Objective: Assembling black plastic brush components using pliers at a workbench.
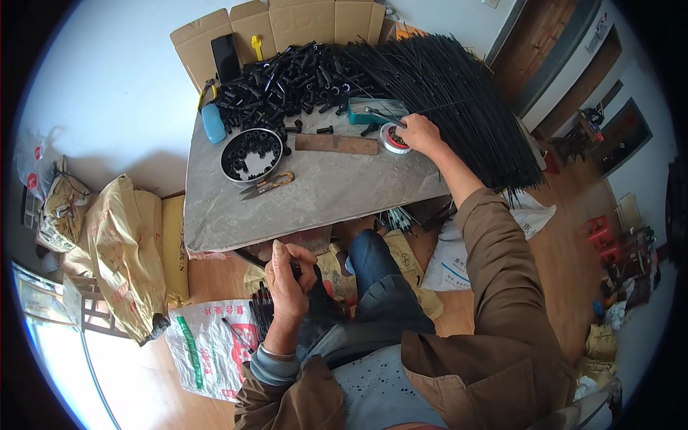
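Wearing a brown jacket (494, 373) at a grey table (229, 215), past a bowl (253, 168) of black rings (266, 145) and a teal box (360, 117) of something pale, probably picking bits (396, 137) from a small tub (390, 147) with pliers (385, 115) gripped in the right hand (421, 134), next needing a steady lift toward the black piece (296, 271) in the closed left hand (288, 278).

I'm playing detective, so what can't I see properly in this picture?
In the head view:
Dark thing in the left hand: mostly hidden by that hand.
Metal tool: one end hidden by the right hand.
Bits in the round tub: too small to identify.
Tall tan sack: its wall hides the inside.
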Motion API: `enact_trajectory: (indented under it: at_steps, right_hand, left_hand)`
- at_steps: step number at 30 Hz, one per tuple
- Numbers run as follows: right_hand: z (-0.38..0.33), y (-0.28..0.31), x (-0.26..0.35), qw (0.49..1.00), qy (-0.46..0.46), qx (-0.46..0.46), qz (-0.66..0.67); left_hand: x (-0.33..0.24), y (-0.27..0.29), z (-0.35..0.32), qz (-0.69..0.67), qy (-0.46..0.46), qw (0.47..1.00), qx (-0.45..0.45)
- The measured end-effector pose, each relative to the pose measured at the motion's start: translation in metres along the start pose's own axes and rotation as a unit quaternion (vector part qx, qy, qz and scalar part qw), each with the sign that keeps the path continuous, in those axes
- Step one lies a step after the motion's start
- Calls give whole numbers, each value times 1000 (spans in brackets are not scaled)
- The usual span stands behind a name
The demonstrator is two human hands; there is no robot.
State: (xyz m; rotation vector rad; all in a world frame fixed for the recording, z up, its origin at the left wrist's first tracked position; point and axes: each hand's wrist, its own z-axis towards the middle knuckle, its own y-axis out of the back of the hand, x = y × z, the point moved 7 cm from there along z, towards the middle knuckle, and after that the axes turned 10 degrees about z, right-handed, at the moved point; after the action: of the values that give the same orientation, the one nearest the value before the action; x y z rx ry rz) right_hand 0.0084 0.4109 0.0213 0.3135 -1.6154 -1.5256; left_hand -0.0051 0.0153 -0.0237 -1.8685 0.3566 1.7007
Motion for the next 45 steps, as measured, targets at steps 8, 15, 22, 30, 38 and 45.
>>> enact_trajectory:
  at_steps: [8,15,22,30,38,45]
  right_hand:
    - [3,10,-3,1000,-16,-11,13]
    - [6,10,-8,991,38,-109,63]
    - [-59,-24,44,735,-87,232,631]
    - [-192,-58,170,603,-41,342,720]
    - [-225,-95,210,686,24,339,644]
    - [-227,-97,213,709,15,336,620]
  left_hand:
    - [1,-4,-1,-9,0,1000,27]
    - [-10,-22,-10,-12,-39,989,142]
    - [-22,-19,-16,-7,-102,973,207]
    - [-10,7,-2,19,-155,988,-10]
    - [6,36,-11,-36,-139,987,-71]
    - [-4,36,-14,-30,-131,990,-39]
